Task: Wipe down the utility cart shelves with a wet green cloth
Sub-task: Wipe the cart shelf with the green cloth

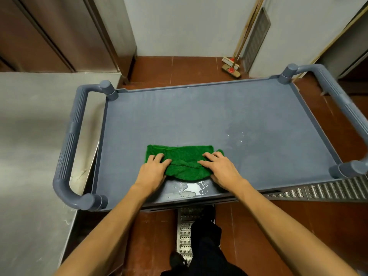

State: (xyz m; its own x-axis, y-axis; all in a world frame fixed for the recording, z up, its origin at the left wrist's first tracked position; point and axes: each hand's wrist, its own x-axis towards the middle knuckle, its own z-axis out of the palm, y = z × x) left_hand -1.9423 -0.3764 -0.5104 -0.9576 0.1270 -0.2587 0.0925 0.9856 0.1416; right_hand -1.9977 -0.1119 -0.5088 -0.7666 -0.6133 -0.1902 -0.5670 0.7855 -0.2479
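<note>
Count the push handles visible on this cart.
2. The left handle sits at the left end of the top shelf; the right handle spans its right end. None seems hidden.

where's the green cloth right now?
Head view: the green cloth lies on the cart's top shelf by its near edge, under the left hand and right hand, just beyond a puddle.

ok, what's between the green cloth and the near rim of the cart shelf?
A small water puddle on the shelf, right below the green cloth, short of the near rim. Head view.
</note>
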